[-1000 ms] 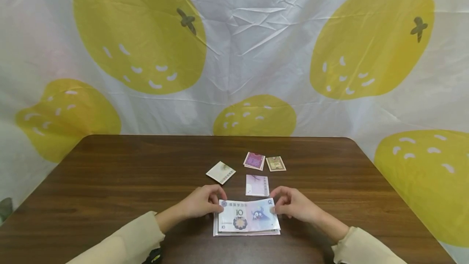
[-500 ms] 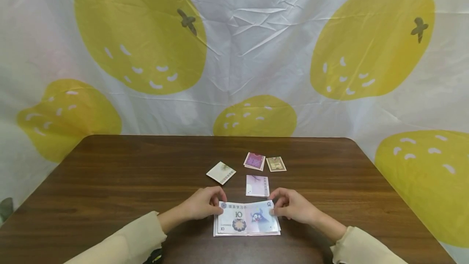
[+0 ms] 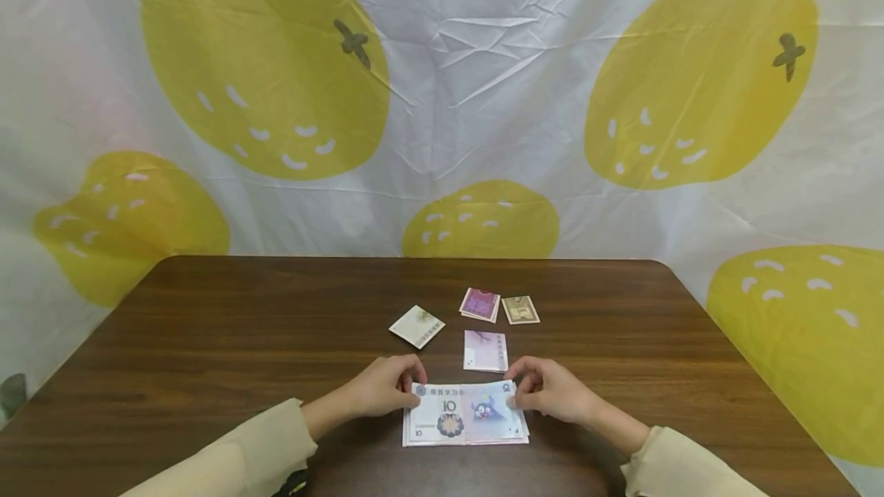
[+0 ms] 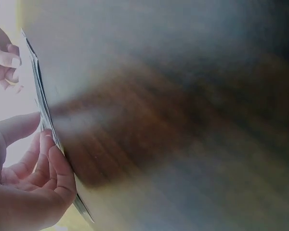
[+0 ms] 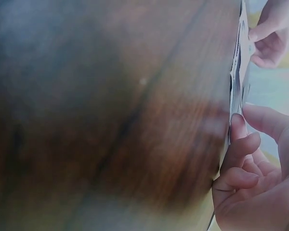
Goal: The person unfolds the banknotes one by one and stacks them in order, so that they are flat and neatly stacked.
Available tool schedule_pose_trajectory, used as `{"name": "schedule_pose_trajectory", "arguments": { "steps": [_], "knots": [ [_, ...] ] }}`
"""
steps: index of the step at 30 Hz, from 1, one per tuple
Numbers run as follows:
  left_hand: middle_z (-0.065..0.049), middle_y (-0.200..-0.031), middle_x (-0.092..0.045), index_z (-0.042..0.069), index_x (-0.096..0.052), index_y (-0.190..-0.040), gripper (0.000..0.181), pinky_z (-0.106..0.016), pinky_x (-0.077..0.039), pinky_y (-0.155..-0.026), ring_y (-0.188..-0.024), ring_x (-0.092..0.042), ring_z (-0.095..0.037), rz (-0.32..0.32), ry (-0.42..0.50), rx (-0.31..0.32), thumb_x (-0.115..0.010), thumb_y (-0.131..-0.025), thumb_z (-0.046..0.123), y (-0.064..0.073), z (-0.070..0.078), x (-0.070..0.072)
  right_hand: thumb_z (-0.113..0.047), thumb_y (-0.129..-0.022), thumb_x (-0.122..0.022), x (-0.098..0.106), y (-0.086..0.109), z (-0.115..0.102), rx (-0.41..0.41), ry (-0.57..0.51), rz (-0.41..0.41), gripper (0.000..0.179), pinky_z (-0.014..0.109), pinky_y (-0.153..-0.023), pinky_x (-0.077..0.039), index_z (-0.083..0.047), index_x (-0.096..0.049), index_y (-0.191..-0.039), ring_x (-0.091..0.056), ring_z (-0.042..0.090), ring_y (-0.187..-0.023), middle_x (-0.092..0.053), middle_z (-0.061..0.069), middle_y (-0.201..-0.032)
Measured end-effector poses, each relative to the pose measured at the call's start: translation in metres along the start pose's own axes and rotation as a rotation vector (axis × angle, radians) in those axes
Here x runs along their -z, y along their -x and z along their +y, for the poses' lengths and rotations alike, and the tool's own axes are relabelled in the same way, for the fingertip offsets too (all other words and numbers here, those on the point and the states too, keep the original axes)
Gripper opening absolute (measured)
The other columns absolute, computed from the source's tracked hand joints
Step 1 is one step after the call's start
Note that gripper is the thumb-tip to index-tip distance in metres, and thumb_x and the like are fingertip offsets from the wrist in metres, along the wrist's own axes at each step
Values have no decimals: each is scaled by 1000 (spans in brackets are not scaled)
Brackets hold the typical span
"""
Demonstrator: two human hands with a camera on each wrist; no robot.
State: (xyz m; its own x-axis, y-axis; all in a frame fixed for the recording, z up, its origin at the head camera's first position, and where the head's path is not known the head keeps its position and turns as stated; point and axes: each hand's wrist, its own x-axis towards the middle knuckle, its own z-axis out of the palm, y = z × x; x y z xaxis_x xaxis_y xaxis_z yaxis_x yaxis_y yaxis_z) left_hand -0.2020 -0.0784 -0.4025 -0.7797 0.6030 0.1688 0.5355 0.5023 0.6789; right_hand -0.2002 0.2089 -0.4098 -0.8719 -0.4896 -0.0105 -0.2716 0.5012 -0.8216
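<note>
The banknote (image 3: 464, 414) is pinched at its left end by the left hand (image 3: 382, 387), at its right end by the right hand (image 3: 558, 391); beneath it, more notes (image 3: 407, 432) are stacked.

The dark brown, round-cornered rectangular tabletop (image 3: 276, 343) looks like smooth, streaky-grained wood with a low satin sheen. On its near part, the stack of white-and-lilac rectangular banknotes (image 3: 464, 414) is thin, smooth printed paper. Farther off, the cream square folded note (image 3: 417, 327), left, and the lilac square folded note (image 3: 485, 350), right of it, look like matt paper too. The white cloth backdrop with yellow lemon print (image 3: 483, 98) is creased and faintly glossy; the cream long cloth sleeves (image 3: 242, 443) look soft and matt.
</note>
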Motion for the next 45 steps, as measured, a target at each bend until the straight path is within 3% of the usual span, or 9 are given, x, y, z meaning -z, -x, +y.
{"name": "schedule_pose_trajectory", "arguments": {
  "steps": [5, 17, 25, 32, 40, 45],
  "knots": [
    [5, -61, -46, 4, -55, -82, 20, -21, -34, -48, -52, -40, -3, 2, -15, -10, -66, -66, -2, 0, 0, 0, -8, -73, -70, 0, 0, -1, 5, 31, 3, 27, 21, -43, -33, -2, -56, -94, -44, 10, -51, -54, 2, -63],
    [4, -67, -42, 9, -54, -84, 24, -23, -33, -54, -60, -40, -8, 12, -158, -9, -70, -66, 7, 0, -7, -3, -10, -71, -72, -2, 0, -2, 30, 135, 5, 27, 21, -47, -35, -4, -56, -93, -45, 8, -53, -51, -2, -62],
    [6, -65, -43, 7, -50, -87, 28, -23, -33, -50, -55, -39, -6, 77, -87, -114, -69, -66, 7, 1, -13, -4, -11, -71, -72, -2, 0, -2, 27, 139, 11, 27, 21, -47, -35, -5, -56, -93, -44, 8, -53, -51, -2, -62],
    [4, -63, -48, 0, -50, -92, 29, -22, -36, -48, -51, -42, -5, 128, -37, -33, -68, -70, 3, -2, -3, 1, -6, -73, -67, 4, 0, -5, 19, 59, 51, 24, 22, -42, -36, 0, -56, -94, -47, 12, -48, -53, 2, -63],
    [3, -70, -52, 1, -54, -90, 21, -22, -39, -51, -55, -45, -6, 180, -9, -76, -67, -74, 4, -15, 2, 8, -7, -75, -67, 15, -5, -10, 36, 32, 111, 25, 24, -42, -39, 2, -56, -95, -47, 13, -52, -55, 4, -67],
    [-3, -77, -54, -1, -56, -91, 20, -23, -41, -57, -60, -48, -10, 181, -10, -100, -67, -75, 5, -27, 2, 6, -7, -75, -67, 19, -11, -12, 21, 33, 159, 25, 25, -41, -39, 2, -57, -96, -45, 12, -50, -55, 3, -68]
  ]
}}
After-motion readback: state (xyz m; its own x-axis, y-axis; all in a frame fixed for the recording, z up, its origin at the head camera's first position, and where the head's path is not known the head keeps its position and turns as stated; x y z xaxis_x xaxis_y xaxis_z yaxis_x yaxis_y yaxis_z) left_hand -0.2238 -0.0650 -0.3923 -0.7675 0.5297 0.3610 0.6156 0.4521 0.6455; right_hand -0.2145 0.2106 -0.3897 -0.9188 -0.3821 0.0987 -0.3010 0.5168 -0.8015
